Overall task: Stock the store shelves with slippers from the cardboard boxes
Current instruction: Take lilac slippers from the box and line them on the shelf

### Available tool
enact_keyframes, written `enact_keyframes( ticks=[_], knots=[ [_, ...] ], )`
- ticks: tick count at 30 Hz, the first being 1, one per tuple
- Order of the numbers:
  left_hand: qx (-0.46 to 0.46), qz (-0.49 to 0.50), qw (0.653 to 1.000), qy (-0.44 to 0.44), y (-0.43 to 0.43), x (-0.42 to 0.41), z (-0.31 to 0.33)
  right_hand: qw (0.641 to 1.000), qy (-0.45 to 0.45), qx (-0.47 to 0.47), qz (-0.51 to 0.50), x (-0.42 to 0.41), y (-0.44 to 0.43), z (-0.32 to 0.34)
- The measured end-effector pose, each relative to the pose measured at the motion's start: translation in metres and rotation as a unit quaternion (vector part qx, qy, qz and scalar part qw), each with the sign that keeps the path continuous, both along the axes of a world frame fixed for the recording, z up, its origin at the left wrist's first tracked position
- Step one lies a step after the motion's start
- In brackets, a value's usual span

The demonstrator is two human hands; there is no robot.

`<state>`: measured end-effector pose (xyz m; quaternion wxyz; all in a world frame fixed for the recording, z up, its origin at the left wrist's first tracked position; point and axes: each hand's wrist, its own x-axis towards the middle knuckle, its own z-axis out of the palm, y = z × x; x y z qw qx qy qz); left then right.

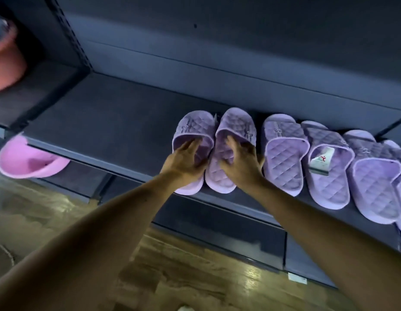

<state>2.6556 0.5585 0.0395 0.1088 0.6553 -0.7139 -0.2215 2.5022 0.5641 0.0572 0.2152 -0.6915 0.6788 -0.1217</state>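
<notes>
The lilac pair stands at the left end of the row on the shelf (pixel 105 122), the left slipper (pixel 192 131) and right slipper (pixel 235 124) touching, heels just over the front lip. The left hand (pixel 183 161) has its fingers hooked under the left strap. The right hand (pixel 242 163) does likewise, though the blur hides how firm the hold is. Fingers snagging on withdrawal could drag a heel off the lip or knock the neighbouring slippers (pixel 282 151) askew.

Dim, bluish-lit scene; shelf (pixel 118 113) recess in deep shadow, glare patches on the floor (pixel 251 274), soft motion blur throughout, wide-angle bending at edges.
</notes>
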Motion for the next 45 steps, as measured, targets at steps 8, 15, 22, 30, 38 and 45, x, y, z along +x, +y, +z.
enact_keyframes(
  ticks=[8, 15, 22, 30, 38, 45],
  knots=[
    [0.002, -0.104, 0.985, -0.136, 0.006, 0.016, -0.039, 0.997, 0.042, -0.006, 0.063, 0.005, 0.011, -0.029],
    [-0.075, -0.258, 0.949, -0.167, -0.041, 0.007, -0.031, 0.997, 0.046, 0.009, 0.065, -0.005, -0.005, -0.026],
    [-0.123, -0.323, 0.895, -0.281, -0.071, 0.002, -0.024, 0.996, 0.06, 0.01, 0.073, -0.007, -0.005, -0.025],
    [0.004, -0.101, 0.99, -0.101, -0.054, -0.018, -0.023, 0.991, 0.113, -0.048, 0.052, -0.031, -0.019, -0.015],
    [-0.1, -0.103, 0.984, -0.105, -0.006, -0.078, 0.007, 0.996, -0.017, -0.093, 0.007, -0.068, 0.032, -0.012],
    [-0.08, -0.177, 0.981, -0.025, 0.052, -0.223, 0.019, 0.986, -0.013, -0.094, -0.134, -0.218, 0.099, -0.012]
  ],
)
